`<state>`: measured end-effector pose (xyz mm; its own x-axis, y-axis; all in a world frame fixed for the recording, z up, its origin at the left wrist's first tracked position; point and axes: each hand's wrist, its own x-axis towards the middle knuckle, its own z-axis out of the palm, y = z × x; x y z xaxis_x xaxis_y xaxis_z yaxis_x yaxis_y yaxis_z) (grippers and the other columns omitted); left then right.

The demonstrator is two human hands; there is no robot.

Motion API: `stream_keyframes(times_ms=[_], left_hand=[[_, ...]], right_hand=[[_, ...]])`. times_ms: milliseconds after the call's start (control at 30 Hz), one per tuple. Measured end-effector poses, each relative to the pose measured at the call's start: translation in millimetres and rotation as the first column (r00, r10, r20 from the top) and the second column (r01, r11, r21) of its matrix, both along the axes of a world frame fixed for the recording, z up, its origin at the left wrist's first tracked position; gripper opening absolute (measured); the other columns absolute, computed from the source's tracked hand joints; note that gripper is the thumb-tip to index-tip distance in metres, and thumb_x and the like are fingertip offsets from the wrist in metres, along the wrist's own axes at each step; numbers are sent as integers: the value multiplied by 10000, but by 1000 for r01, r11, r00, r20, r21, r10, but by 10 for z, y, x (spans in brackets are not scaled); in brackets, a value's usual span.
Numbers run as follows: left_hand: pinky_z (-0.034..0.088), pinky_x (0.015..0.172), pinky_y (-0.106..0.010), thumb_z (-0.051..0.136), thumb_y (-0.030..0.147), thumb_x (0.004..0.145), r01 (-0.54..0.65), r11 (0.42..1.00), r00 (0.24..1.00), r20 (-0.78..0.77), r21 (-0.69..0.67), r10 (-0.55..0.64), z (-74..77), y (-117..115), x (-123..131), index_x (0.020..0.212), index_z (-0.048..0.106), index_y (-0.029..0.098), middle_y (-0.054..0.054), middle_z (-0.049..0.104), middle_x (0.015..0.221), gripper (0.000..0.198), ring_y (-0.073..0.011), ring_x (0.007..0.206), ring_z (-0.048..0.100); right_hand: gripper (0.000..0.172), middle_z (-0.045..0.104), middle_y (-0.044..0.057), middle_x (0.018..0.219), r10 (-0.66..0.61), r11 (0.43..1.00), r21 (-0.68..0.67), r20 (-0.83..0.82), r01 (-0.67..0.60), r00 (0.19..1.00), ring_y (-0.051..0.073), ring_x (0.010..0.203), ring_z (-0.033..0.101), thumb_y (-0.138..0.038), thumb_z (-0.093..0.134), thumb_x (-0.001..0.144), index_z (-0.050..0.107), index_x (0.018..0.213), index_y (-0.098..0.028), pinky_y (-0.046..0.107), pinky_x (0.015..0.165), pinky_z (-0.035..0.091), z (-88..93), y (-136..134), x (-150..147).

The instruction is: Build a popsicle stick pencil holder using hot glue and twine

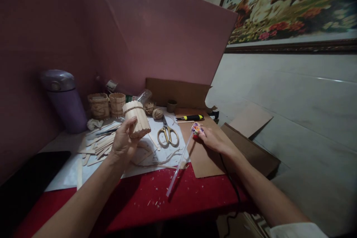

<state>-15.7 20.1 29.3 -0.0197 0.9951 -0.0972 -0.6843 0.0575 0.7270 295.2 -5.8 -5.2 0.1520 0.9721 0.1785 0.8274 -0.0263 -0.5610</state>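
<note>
My left hand point(124, 142) is closed around a small cup built of wooden craft sticks point(136, 118) with twine tied near its top, lifted a little above the table. My right hand point(213, 140) rests on a brown cardboard sheet point(206, 160) and grips a flower-patterned glue gun point(197, 129); a long clear glue stick point(178, 165) runs from it toward me. A black cord trails off under my right forearm.
Loose craft sticks point(99, 145) lie on white paper. Gold-handled scissors point(167, 135), a yellow-black utility knife point(190, 118), twine balls point(157, 113), two finished stick cups point(107, 105) and a purple flask point(65, 100) stand behind. A dark slab point(28, 182) lies at left on the red table.
</note>
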Motion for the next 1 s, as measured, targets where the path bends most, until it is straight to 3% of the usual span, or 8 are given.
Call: stream_keyframes(times_ms=[133, 233, 333, 433, 533, 633, 800, 1000], left_hand=[[595, 649, -322, 681, 199, 673, 23, 1000, 1000, -3, -17, -23, 6, -4, 8, 822, 612, 166, 8, 650, 655, 167, -180, 534, 676], [594, 659, -329, 689, 207, 687, 72, 997, 997, -15, -13, -72, 13, -32, 23, 881, 628, 158, 8, 660, 668, 209, -183, 533, 682], [598, 684, -364, 688, 239, 720, 153, 988, 988, -32, -9, -154, 16, -79, 39, 975, 624, 147, -51, 712, 797, 278, -216, 620, 713], [595, 736, -428, 667, 263, 752, 255, 967, 967, -18, 8, -255, 12, -123, 54, 1047, 608, 142, -97, 726, 850, 324, -252, 689, 723], [585, 767, -470, 627, 263, 757, 356, 934, 934, 16, 36, -357, 3, -152, 67, 1051, 622, 119, -113, 722, 823, 328, -271, 714, 715], [582, 774, -443, 625, 254, 737, 407, 910, 911, 37, 77, -410, -9, -169, 77, 1029, 652, 84, -135, 718, 846, 339, -268, 750, 704], [580, 795, -420, 643, 206, 737, 376, 916, 923, 26, 142, -383, -34, -180, 93, 1061, 656, 98, -126, 710, 969, 342, -255, 869, 674], [568, 788, -365, 632, 194, 747, 362, 894, 930, -46, 263, -363, -26, -208, 116, 1185, 600, 158, -85, 699, 1043, 440, -231, 927, 664]], right_hand=[[404, 521, 2, 668, 85, 996, -13, -260, -92, 962, 152, 565, 479, -545, 409, 918, 575, 875, -179, 270, 527, 383, 161, -121, 98], [416, 492, -6, 735, 151, 985, -7, -473, -175, 868, 117, 561, 447, -570, 431, 909, 571, 986, -186, 218, 454, 305, 298, -293, 51], [326, 513, 6, 843, 184, 954, 19, -825, -299, 535, 70, 558, 393, -432, 668, 801, 593, 997, -183, 172, 411, 200, 405, -486, -117], [307, 422, -48, 687, 179, 925, 14, -897, -380, 403, 52, 493, 262, -326, 742, 742, 610, 965, -162, 164, 389, 147, 453, -652, -356], [287, 383, -66, 595, 125, 915, -52, -906, -401, 404, 46, 452, 237, -402, 732, 758, 563, 765, -170, 172, 381, 148, 459, -776, -594], [372, 460, -34, 583, 122, 910, -98, -865, -403, 486, 59, 437, 327, -515, 686, 781, 563, 705, -173, 191, 381, 197, 458, -868, -785], [431, 441, -44, 500, 241, 924, -21, -742, -381, 626, 75, 410, 344, -563, 617, 848, 533, 652, -189, 228, 395, 226, 487, -972, -986], [472, 386, -58, 452, 259, 918, -21, -723, -396, 640, 72, 385, 303, -607, 583, 857, 531, 631, -196, 237, 380, 175, 533, -958, -1125]])
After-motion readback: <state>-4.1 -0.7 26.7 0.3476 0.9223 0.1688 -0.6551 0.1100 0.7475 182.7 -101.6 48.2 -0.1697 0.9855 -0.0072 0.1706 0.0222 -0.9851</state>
